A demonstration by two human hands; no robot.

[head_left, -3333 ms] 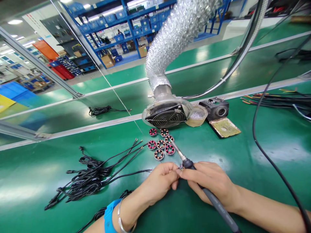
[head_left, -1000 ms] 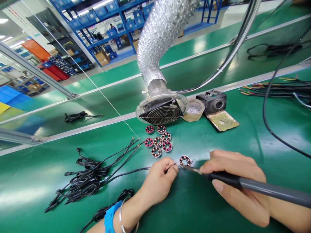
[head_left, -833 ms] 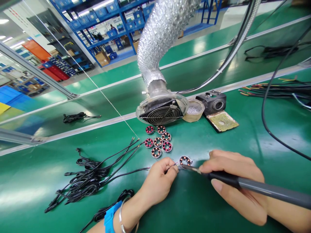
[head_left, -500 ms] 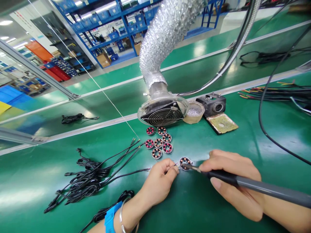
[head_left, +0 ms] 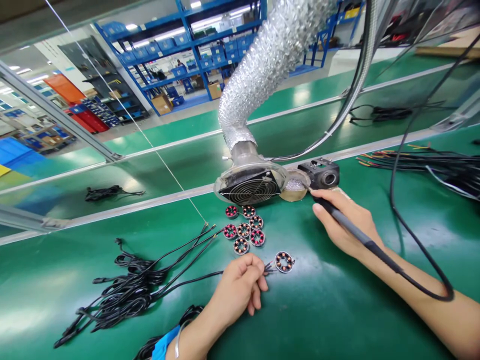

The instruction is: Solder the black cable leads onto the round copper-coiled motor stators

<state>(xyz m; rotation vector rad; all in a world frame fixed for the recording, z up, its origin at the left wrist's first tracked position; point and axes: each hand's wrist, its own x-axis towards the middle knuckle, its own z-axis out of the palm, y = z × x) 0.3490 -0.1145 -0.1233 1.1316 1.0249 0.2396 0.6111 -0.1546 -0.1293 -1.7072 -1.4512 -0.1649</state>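
My left hand (head_left: 240,282) has its fingers curled round the end of a black cable (head_left: 187,283). Thin wires poke out past the fingertips, close to a round motor stator (head_left: 278,262) with copper coils lying flat on the green bench. A pen-like soldering iron (head_left: 354,234) rests in the grip of my right hand (head_left: 348,217). Its tip reaches the right rim of a round bowl (head_left: 294,194) filled with silvery material; whether it touches that material I cannot tell. Several more stators (head_left: 243,230), with red or copper coils, sit grouped beyond my left hand.
A fume extractor (head_left: 251,187) on a silver duct (head_left: 258,85) hangs over the stators. The iron's stand (head_left: 318,173) is beside the bowl. Black cables (head_left: 135,280) lie tangled at left, and wire bundles (head_left: 420,162) at right. The iron's cord (head_left: 393,200) loops around my right forearm.
My right hand has carried the soldering iron from the near stator up to the bowl. My left hand stays by the stator, its lower fingers now loosened; the whole view has shifted slightly.
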